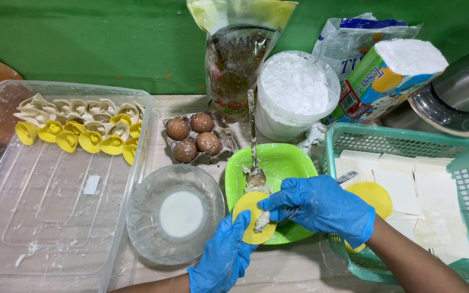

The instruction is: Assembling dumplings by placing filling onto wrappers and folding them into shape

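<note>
My left hand (221, 255), in a blue glove, cups a round yellow dumpling wrapper (249, 217) with a lump of pale filling (262, 221) on it. My right hand (321, 205), also gloved, grips a small metal utensil whose end (347, 177) pokes out behind the knuckles; its fingertips rest at the filling. Both hands hover over a green bowl (283, 163), where a spoon (253, 146) stands in leftover filling.
A clear tray (39, 217) at left holds several folded white and yellow dumplings (80, 130). A glass bowl of white liquid (176, 214), an egg carton (194, 138), a tub of flour (295, 89), and a teal basket (354, 255) of wrappers (424, 190) surround the hands.
</note>
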